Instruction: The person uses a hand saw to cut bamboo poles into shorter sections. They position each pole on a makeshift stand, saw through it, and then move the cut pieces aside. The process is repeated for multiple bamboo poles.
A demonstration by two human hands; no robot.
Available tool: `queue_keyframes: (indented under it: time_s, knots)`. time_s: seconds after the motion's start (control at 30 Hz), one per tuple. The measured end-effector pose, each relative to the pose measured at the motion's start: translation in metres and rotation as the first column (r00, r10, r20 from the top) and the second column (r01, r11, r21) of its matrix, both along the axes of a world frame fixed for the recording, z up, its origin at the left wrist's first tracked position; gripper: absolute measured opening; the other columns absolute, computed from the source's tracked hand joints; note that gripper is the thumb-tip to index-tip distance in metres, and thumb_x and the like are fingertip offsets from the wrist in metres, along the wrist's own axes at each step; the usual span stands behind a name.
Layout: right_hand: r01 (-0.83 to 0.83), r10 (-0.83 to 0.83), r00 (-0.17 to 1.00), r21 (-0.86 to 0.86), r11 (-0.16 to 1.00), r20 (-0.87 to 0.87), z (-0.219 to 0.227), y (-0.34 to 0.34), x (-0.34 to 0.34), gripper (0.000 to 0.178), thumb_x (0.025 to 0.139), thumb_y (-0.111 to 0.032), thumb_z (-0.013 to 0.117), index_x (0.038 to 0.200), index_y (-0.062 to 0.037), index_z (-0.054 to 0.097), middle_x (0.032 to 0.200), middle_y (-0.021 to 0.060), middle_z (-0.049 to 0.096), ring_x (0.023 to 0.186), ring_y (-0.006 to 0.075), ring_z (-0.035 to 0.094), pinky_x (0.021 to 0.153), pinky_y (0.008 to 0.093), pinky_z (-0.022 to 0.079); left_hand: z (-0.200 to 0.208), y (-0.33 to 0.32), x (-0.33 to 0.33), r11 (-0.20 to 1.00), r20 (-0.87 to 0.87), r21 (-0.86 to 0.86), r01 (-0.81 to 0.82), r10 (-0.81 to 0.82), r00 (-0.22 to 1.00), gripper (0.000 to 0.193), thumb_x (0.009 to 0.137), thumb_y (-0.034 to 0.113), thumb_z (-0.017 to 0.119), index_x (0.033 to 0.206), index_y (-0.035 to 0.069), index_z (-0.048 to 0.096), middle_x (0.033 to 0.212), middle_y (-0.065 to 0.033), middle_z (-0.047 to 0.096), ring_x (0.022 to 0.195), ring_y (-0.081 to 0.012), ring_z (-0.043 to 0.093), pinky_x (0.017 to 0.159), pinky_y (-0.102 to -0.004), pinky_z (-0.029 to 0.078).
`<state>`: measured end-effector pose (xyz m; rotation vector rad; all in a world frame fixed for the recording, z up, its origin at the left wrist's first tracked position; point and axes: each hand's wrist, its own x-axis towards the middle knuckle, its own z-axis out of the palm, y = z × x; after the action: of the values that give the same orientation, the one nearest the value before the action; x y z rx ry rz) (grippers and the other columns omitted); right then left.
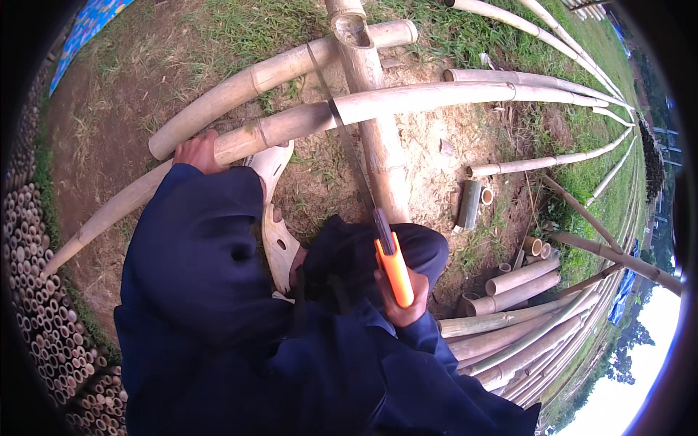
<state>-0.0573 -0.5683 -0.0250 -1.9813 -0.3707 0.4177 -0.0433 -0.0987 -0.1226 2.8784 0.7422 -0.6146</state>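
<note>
The right hand (416, 304) is clenching the saw (382, 227) by its orange handle (396, 272), the blade (355, 163) is crossing the bamboo pole (294, 122) forward of those fingers, and the left hand (196, 152), fingers partly hidden, is apparently grasping the pole.

2 hands (196, 152) (411, 301), 1 saw (396, 270), 2 clogs (270, 173) (278, 247)

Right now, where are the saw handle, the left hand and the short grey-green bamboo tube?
Saw handle (395, 272): head view, middle of the orange grip.
Left hand (195, 152): head view, back of the hand.
Short grey-green bamboo tube (470, 205): head view, middle of its side.
</note>
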Motion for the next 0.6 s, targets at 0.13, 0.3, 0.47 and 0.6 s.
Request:
queue_keyframes:
  time_s: [0.13,0.3,0.47,0.6]
  knots:
    - [-0.012,0.012,1.0,-0.005,1.0,-0.014,0.011,0.001,0.014,0.023,0.094,-0.007,0.07,0.115,0.0022,0.071,0.076,0.0135,0.071,0.067,0.0195,0.07,0.064,0.0325,0.054,-0.003,-0.004,0.002,1.0,-0.013,0.021,-0.015,0.015,1.0,0.086,0.063,0.039,0.093,0.137,0.014,0.057,0.122,-0.0186,0.072,0.117,-0.0395,0.067,0.102,-0.0545,0.049]
    - [0.02,-0.024,0.999,0.142,0.99,0.024,-0.033,0.069,0.075,0.017,0.094,-0.009,0.073,0.086,0.0026,0.064,0.066,0.0093,0.059,0.059,0.0145,0.051,0.056,0.0346,0.045,0.013,-0.001,0.018,0.998,-0.048,-0.049,0.034,-0.036,0.998,0.081,0.068,0.042,0.089,0.134,0.009,0.056,0.115,-0.0213,0.073,0.112,-0.0428,0.069,0.1,-0.0533,0.051]
    - [-0.012,0.012,1.0,0.003,1.0,-0.024,0.024,-0.013,-0.007,0.026,0.094,-0.006,0.071,0.118,0.0038,0.07,0.083,0.0125,0.073,0.074,0.0193,0.072,0.07,0.0318,0.055,0.011,0.005,-0.002,0.999,0.009,-0.001,0.046,-0.046,0.999,0.081,0.067,0.043,0.089,0.133,0.009,0.057,0.118,-0.0216,0.072,0.113,-0.0422,0.068,0.102,-0.0536,0.049]
    - [-0.02,0.013,0.993,-0.06,0.998,-0.118,0.019,0.024,0.03,0.012,0.094,-0.009,0.072,0.095,0.0028,0.069,0.069,0.0127,0.064,0.062,0.0174,0.061,0.06,0.0347,0.05,0.01,0.006,0.008,0.996,-0.035,-0.087,0.007,-0.01,0.999,0.082,0.067,0.046,0.089,0.134,0.009,0.057,0.124,-0.0221,0.07,0.118,-0.0409,0.066,0.107,-0.0539,0.046]
